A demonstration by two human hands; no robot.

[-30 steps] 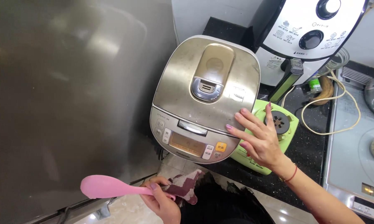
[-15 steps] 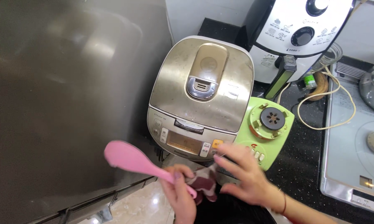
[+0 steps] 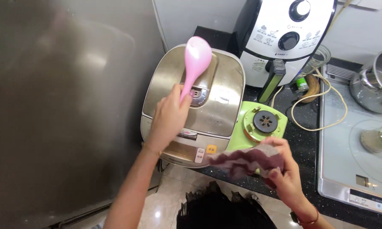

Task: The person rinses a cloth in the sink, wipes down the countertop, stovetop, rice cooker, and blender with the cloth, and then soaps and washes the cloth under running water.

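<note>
Beside the rice cooker (image 3: 216,97), green blender base (image 3: 258,127), air fryer (image 3: 284,38).

Left hand (image 3: 167,121): ours, bare, no ring that we can see on the fingers in view.
Left wrist: we wear a thin gold-toned chain bracelet (image 3: 150,149), just below the front edge of the rice cooker (image 3: 199,106).
Left forearm: bare, no sleeve in view along its whole length.
Right hand (image 3: 284,171): ours, bare, with dark reddish polish on the nails.
Right wrist: we wear a thin red cord bracelet (image 3: 306,219), well to the right of the rice cooker and lower.
Clothing: a black garment with a frilled, lacy edge (image 3: 225,208), seen directly below the rice cooker.
</note>
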